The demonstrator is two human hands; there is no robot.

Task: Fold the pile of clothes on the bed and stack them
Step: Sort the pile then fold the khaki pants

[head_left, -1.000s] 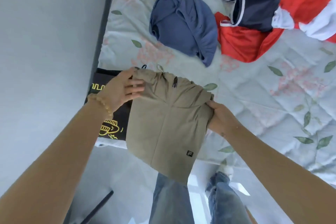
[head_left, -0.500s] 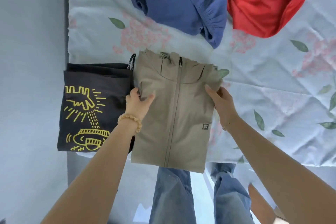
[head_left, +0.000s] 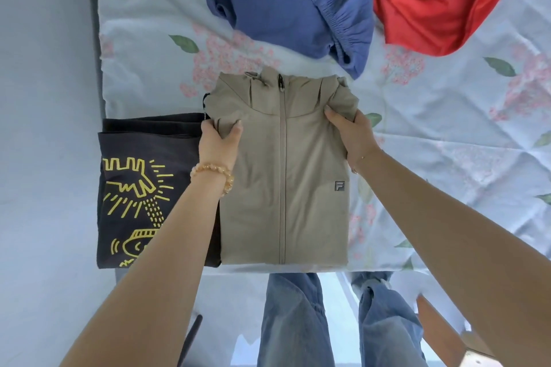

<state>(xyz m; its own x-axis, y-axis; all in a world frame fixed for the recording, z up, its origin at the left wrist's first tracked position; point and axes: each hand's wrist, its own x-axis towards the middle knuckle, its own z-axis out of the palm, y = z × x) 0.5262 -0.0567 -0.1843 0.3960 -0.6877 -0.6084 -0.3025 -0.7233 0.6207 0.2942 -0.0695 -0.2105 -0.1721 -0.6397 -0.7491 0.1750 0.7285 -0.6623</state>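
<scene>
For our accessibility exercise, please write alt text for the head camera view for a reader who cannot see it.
Two hands, left hand and right hand, grip the shoulders of a folded khaki zip jacket on a floral bedspread. A folded black shirt lies beside it; blue and red clothes wait unfolded.

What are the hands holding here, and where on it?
Both grip the khaki zip jacket near its shoulders: left hand on its left edge, right hand on its right edge.
</scene>
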